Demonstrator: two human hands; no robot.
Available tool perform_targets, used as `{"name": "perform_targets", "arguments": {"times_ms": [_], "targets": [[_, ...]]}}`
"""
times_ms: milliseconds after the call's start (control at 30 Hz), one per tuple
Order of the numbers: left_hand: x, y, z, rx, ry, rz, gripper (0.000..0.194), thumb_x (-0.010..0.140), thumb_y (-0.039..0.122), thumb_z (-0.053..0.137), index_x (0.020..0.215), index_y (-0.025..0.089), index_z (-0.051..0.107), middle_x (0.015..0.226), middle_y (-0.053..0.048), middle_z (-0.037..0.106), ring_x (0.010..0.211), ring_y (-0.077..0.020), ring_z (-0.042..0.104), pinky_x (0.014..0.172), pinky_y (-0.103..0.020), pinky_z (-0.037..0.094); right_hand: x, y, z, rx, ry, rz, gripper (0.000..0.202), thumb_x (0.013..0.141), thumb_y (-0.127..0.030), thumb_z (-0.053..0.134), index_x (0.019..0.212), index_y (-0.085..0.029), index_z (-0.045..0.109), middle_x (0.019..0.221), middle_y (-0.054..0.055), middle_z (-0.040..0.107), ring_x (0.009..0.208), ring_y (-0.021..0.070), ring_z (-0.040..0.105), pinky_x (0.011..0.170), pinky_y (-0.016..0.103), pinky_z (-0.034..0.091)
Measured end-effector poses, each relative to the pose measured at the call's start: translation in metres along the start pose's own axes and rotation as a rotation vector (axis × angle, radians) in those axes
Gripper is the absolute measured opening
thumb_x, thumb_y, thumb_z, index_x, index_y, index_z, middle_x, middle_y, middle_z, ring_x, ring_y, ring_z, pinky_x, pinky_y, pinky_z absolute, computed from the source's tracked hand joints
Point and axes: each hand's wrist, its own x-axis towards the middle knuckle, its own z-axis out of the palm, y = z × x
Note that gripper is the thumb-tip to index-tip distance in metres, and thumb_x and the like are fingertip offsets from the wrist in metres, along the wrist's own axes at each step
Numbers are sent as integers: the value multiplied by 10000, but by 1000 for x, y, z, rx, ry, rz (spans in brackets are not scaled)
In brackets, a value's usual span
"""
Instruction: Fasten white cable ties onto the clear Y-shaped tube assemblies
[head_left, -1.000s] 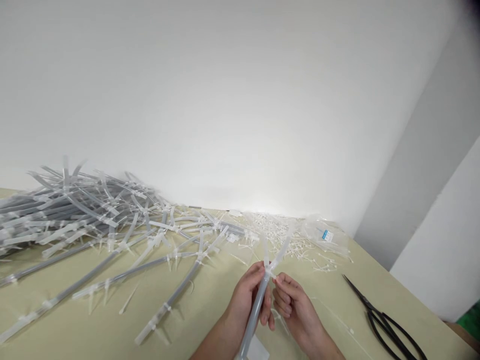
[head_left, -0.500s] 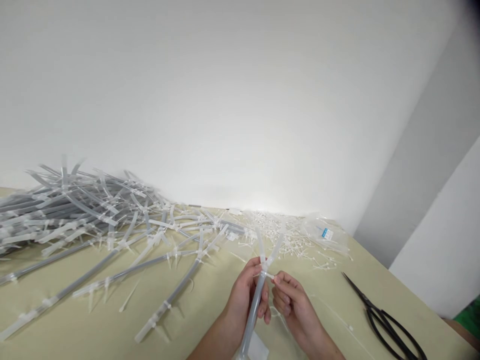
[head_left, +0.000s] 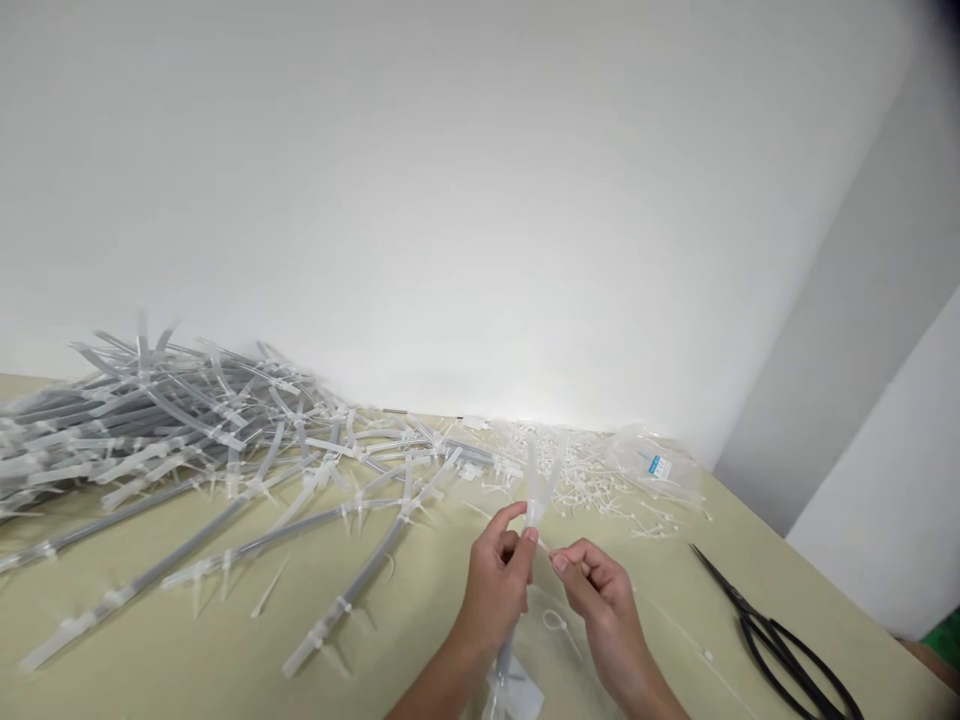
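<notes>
Left grip holds a pale, Y-shaped, translucent tube.

Scissors: one; blue-labelled bag: one; tubes, ties: many (too tangled).

On the table, a pile of tubes lies left, cable ties toward the back beside what seems a plastic bag, scissors front right.
</notes>
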Motion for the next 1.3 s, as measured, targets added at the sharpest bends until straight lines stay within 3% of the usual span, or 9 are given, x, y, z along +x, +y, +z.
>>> {"name": "perform_targets", "arguments": {"times_ms": [100,233,400,667,867,1033,1300], "targets": [[0,-1,-1,-8,22,2,432,826,467,576,1167,206,519,497,87,448,337,-50,344,330,-156,292,0,0,-1,12,-50,-15,306,803,-432,635,665,-173,547,528,-82,265,508,84,189,490,260,147],[1,1,0,-159,-26,-104,415,831,501,539,1120,210,479,438,98,431,292,-70,319,302,-170,255,3,4,1,95,-31,18,280,806,-419,635,690,-176,557,523,-87,246,501,84,169,480,261,132],[2,4,2,-255,-124,-205,375,830,590,435,890,220,427,382,113,368,241,-84,270,300,-214,330,6,9,4,151,9,82,280,797,-420,642,682,-180,557,478,-93,251,470,80,155,462,263,118],[0,0,5,-194,-120,-169,418,819,604,480,941,204,468,384,100,405,259,-83,328,294,-172,233,4,10,7,44,-73,140,382,817,-486,595,997,-153,647,465,-85,303,455,79,195,455,250,159],[-4,-4,11,-155,-103,-186,424,843,630,395,812,211,456,385,86,417,250,-81,321,280,-171,247,3,8,9,-25,-69,113,340,824,-457,601,957,-154,677,472,-59,384,467,78,230,446,243,174],[-7,-6,13,-165,-82,-201,440,840,645,382,790,212,443,352,96,377,246,-83,297,283,-177,284,4,9,8,-1,-71,116,314,829,-448,601,894,-150,674,466,-75,336,460,74,223,440,232,193],[-7,-10,15,-350,-130,-229,469,811,668,417,836,201,456,337,93,393,220,-93,285,265,-209,333,7,18,6,360,-194,240,254,795,-398,655,728,-154,633,392,-106,293,355,55,192,352,198,247]]}}
